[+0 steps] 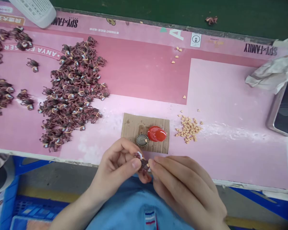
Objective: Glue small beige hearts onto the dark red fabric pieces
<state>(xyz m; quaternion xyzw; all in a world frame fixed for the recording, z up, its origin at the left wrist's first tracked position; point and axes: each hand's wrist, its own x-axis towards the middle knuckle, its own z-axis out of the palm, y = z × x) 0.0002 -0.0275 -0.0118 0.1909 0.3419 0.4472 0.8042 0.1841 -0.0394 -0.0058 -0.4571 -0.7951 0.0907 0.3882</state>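
My left hand (121,164) pinches a small dark brown figurine (144,163) with a white patch and a thin yellowish band, just over the table's near edge. At the figurine's right side, the fingertips of my right hand (182,182) are pressed together at a tiny beige piece (148,165), which touches the figurine. Right beyond my hands lies a cardboard piece (132,123). On it are a glossy red oval object (156,133) and an upturned bottle cap (142,140) with a beige bit at its rim. A small heap of beige pieces (189,128) lies to the right.
A large pile of similar brown figurines (74,86) covers the left of the pink printed table mat (144,70), with smaller groups farther left. A white bottle (36,11) is at the back left. Crumpled paper (271,72) and a phone-like device (286,108) are at right.
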